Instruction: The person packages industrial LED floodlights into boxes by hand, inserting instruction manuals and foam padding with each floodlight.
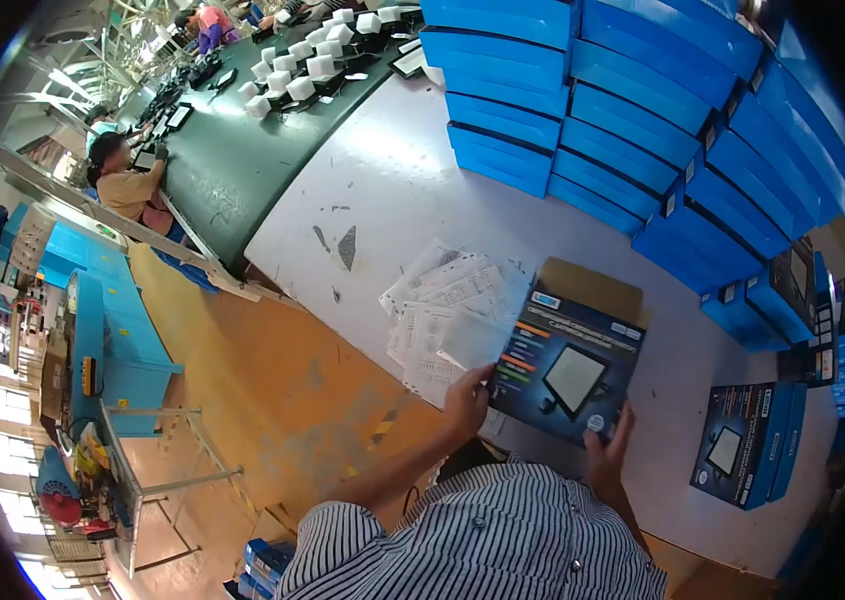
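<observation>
A black printed cardboard box (568,365) with a picture of a floodlight on its front is held before my chest, its brown inner flap raised at the far end. My left hand (467,402) grips the box's left edge near the lower corner. On the lower right corner, my right hand (607,445) holds the box with the thumb on the front face. Several printed paper sheets (433,315) lie loosely overlapped on the white table (313,300), just left of the box and partly behind it.
Stacks of blue boxes (613,140) line the far and right side of the table. More printed boxes (743,445) stand at the right. A green conveyor belt (243,160) carries white foam blocks (303,70) and dark items. One seated person (128,180) works beside it.
</observation>
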`<control>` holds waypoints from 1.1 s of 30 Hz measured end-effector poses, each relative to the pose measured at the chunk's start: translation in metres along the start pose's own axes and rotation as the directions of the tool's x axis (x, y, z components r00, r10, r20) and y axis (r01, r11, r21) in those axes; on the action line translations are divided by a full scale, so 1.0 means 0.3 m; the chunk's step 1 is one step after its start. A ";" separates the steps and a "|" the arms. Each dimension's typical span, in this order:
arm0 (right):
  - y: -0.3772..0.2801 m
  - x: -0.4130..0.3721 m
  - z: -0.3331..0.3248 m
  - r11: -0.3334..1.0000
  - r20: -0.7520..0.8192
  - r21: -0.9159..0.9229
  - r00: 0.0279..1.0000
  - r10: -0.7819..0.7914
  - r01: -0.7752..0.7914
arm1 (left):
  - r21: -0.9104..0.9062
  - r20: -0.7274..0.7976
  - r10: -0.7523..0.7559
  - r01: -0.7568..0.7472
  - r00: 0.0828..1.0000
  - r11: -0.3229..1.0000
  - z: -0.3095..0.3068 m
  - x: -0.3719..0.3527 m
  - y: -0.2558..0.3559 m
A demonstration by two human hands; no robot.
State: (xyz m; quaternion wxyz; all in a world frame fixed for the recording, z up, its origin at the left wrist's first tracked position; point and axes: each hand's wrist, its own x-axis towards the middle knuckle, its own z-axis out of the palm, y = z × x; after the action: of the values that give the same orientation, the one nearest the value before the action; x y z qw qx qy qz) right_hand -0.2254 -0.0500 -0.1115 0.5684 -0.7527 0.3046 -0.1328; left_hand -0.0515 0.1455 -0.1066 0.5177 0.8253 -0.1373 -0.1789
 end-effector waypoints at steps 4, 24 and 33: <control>-0.054 0.052 0.020 0.991 0.065 -0.126 0.997 0.043 -0.034 | 0.090 -0.009 0.092 -0.091 0.996 0.992 -0.021 0.077 -0.053; -1.085 -0.003 0.249 0.305 0.374 0.911 0.247 -0.894 -0.276 | -0.311 0.217 -0.065 0.132 0.974 0.941 -0.433 0.360 -0.145; -1.323 0.195 0.670 0.208 0.213 0.977 0.140 -0.967 -0.049 | -0.424 0.159 -0.221 0.269 0.962 0.865 -0.870 0.611 -0.288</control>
State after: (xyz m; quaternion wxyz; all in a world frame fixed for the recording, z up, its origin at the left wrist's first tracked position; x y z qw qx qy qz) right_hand 0.0522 0.1368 0.1876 0.8005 -0.3474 -0.4847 -0.0589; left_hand 0.2308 0.3172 -0.1082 0.6563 0.6865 -0.0144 -0.3128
